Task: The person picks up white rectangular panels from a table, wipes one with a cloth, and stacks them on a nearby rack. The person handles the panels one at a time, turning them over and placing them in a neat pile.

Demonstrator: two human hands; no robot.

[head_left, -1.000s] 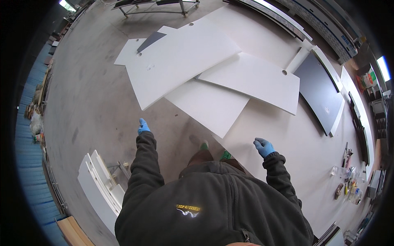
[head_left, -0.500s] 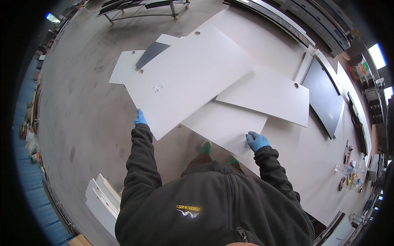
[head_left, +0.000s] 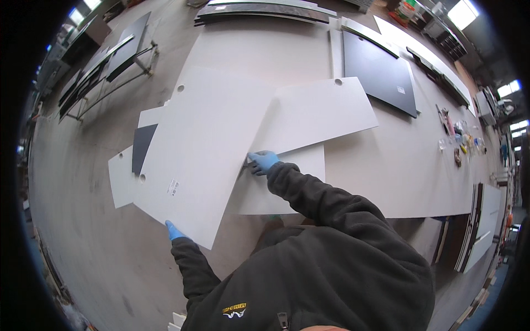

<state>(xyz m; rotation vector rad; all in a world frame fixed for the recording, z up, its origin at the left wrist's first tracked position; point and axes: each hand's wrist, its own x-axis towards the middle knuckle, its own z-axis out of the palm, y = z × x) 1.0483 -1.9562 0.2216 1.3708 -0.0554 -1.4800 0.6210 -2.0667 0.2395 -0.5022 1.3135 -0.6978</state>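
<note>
A large white panel (head_left: pixel 207 138) with two round holes and a small label lies slantwise before me, its near corner jutting past the table edge. Blue-gloved, my left hand (head_left: pixel 175 230) grips its near left edge, most fingers hidden underneath. My right hand (head_left: pixel 264 162), also gloved, is closed on the right edge of that panel. Beneath and to the right rest a second white panel (head_left: pixel 326 113) with one hole and another white panel (head_left: pixel 306 174). Beyond the left edge show a dark grey piece (head_left: pixel 143 146) and a smaller white panel (head_left: pixel 122 176).
The broad white table (head_left: pixel 408 171) carries a dark grey panel (head_left: pixel 378 74), stacked dark strips (head_left: pixel 265 14) at the far edge, and small tools and bottles (head_left: pixel 461 138) at right. A metal rack (head_left: pixel 110 71) stands far left. More panels (head_left: pixel 477 231) lean at the right.
My right hand has moved left from the lower white panel onto the large panel's right edge. My view has turned right; the left hand keeps hold of the same panel.
</note>
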